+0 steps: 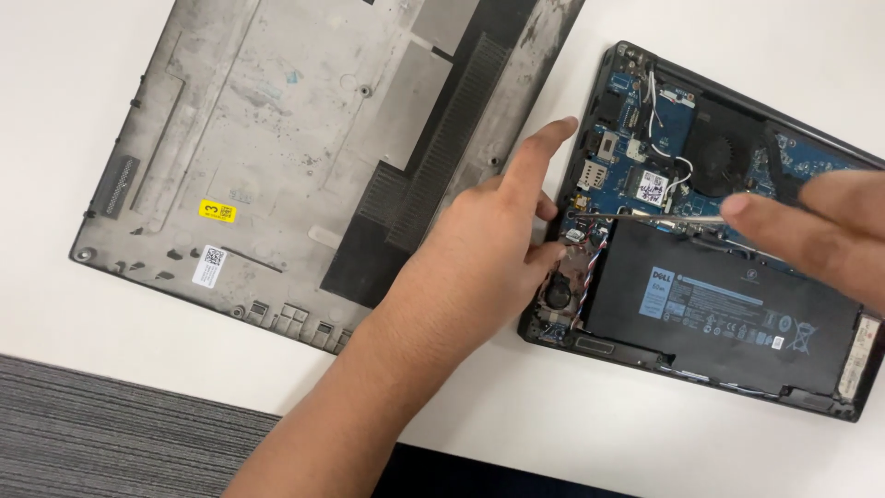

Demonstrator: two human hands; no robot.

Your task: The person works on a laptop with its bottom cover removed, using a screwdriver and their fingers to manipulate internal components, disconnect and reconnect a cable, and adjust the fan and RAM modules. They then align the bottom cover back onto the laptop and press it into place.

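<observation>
Open laptop lies underside-up on the white surface, removed bottom cover beside it. Left hand fingers loose, resting at its left edge. Right hand pinches a thin metal tool over the blue board

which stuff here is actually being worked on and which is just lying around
In hand:
- open laptop base, its battery and blue circuit board exposed
- thin metal tool, tip at the board's left edge
- left hand on the base's left edge
- right hand at the tool

Lying about:
- removed grey bottom cover
- white table
</observation>
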